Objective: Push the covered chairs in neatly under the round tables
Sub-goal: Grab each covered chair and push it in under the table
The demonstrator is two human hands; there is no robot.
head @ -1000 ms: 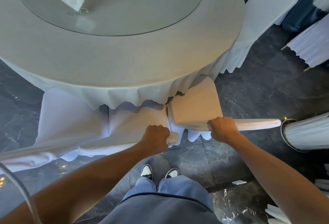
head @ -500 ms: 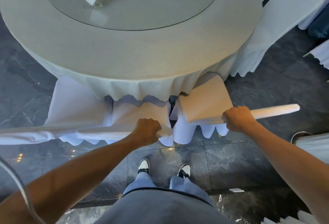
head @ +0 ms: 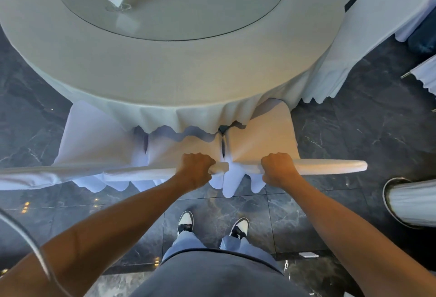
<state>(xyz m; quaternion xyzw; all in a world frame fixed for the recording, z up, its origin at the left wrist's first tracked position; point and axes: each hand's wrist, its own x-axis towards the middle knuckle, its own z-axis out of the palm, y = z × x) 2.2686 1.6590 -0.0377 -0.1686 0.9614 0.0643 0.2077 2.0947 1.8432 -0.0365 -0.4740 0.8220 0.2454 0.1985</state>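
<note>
Left hand grips top rail of middle covered chair; right hand grips rail of right covered chair. Both seats sit partly under near edge of round table; glass turntable beyond.

Banquet hall: clothed round table, covered chairs.

Three chairs stand side by side at the counter's near edge, seats under its cloth: left chair, middle chair, right chair.
</note>
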